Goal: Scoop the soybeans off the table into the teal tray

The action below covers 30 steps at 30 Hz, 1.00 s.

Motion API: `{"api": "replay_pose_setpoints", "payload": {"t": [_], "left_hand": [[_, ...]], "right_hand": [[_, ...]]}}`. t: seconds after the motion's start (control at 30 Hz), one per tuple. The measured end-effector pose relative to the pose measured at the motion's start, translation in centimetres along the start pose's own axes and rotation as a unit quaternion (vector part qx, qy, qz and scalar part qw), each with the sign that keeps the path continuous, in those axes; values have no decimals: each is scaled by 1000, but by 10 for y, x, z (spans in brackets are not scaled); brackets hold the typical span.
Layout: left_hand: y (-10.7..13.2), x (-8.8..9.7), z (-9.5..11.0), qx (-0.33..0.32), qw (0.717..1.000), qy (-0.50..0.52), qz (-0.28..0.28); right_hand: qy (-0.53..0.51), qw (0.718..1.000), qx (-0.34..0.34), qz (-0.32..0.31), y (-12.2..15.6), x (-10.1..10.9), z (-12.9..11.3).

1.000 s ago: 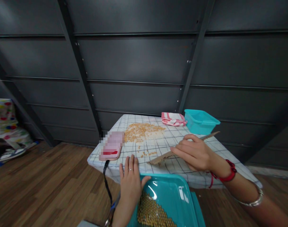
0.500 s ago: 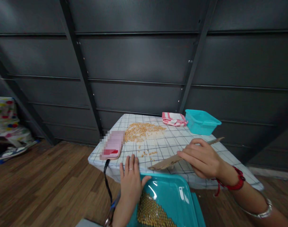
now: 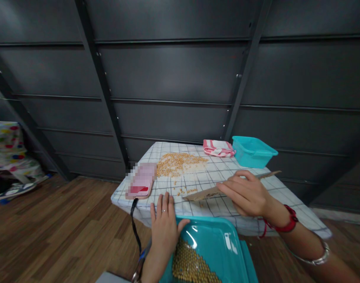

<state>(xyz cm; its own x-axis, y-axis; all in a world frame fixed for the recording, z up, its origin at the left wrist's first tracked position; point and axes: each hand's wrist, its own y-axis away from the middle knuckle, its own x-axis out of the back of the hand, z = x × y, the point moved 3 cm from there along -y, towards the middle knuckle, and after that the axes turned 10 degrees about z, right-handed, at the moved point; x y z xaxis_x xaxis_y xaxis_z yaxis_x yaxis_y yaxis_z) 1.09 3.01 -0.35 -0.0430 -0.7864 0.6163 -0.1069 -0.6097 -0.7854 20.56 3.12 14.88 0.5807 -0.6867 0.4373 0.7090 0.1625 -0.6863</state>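
Observation:
My right hand (image 3: 247, 194) grips a strip of cardboard (image 3: 205, 194), which slants low over the checked tablecloth (image 3: 224, 177). Close to the strip's left end lie a few loose yellow beans (image 3: 184, 192), apart from the larger heap of beans (image 3: 175, 163) farther back. My left hand (image 3: 163, 224) rests flat with its fingers stretched out, at the table's front edge, its thumb against the rim of a teal tray (image 3: 216, 222). Many beans (image 3: 190, 261) have gathered in the tray's lower left part, just below the table edge.
A pink phone (image 3: 143, 179), partly pixelated, lies at the table's left, a black strap (image 3: 134, 224) hanging beside it. At the back are a folded red-and-white cloth (image 3: 218, 148) and a teal basket (image 3: 253, 152). A dark panelled wall (image 3: 174, 74) stands behind the table.
My right hand has shifted slightly left and away from me with the cardboard strip, whose left end is now closer to the loose beans. The left hand and tray stay nearly the same.

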Motion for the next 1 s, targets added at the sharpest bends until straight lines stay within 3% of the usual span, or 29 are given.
{"api": "replay_pose_setpoints", "payload": {"t": [0.3, 1.0], "left_hand": [[2, -3, -1, 6, 1000, 6, -1], [3, -4, 0, 8, 1000, 5, 1]], "right_hand": [[-18, 999, -17, -20, 9, -12, 10], [-23, 999, -25, -16, 24, 10, 0]]}}
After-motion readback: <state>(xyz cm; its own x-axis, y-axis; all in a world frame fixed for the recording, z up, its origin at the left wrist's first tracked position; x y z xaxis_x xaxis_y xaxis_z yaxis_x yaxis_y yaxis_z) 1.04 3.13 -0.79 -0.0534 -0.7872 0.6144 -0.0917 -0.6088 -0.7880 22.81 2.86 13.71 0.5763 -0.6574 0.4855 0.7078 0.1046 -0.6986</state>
